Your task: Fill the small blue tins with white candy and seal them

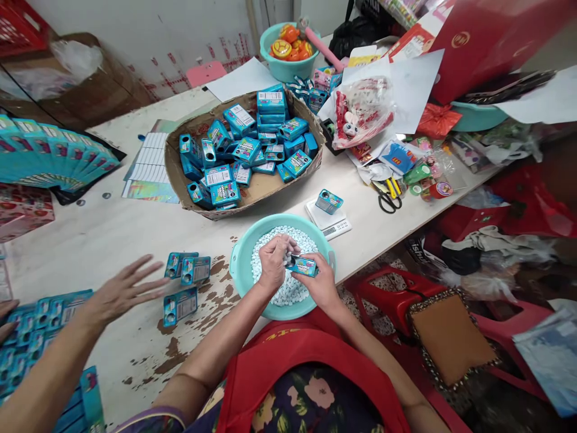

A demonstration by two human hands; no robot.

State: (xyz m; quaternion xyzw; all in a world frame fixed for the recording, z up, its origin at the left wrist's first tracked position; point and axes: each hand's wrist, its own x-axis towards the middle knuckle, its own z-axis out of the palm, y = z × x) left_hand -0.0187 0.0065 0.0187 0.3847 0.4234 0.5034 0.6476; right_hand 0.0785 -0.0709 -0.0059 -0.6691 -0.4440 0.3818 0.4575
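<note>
Over a turquoise basin (238,264) of small pale blue pellets (288,293), my right hand (322,282) holds a small blue box (303,266), its dark opening facing left. My left hand (273,260) is closed at that opening, with pellets between its fingers. Behind the basin, a white scale (337,227) bears another blue box (329,201). A cardboard tray (252,201) heaped with blue boxes (247,150) stands farther back. Left of the basin lie several blue boxes (180,305) on the table.
Another person's hand (130,288) reaches in from the left above the table (112,240), near stacked blue boxes (40,325). Black scissors (388,201) and plastic packets (424,174) lie at the right. A bowl of orange toys (288,69) is at the back; red stools (396,294) stand right.
</note>
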